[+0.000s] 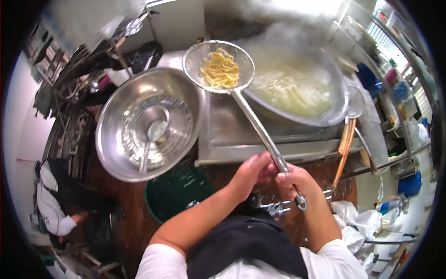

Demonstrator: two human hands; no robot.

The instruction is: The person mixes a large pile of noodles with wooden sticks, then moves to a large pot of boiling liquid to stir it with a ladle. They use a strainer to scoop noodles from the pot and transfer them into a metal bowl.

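Note:
A long-handled wire strainer extends from my hands, and yellow noodles lie in its round mesh basket. My right hand grips the lower handle near its end loop, thumb on top. Close against the handle, just above it, my left hand is curled; its fingertips are partly hidden. The basket hangs between a large steel bowl on the left and a big pan of steaming, bubbling water on the right. Water and a smaller round metal vessel with a handle are inside the bowl.
A metal counter runs below the pan. Further strainers with wooden handles lean at its right. On the floor stands a dark green tub. A person is at the lower left; shelves line the right, with white cloth or bags below.

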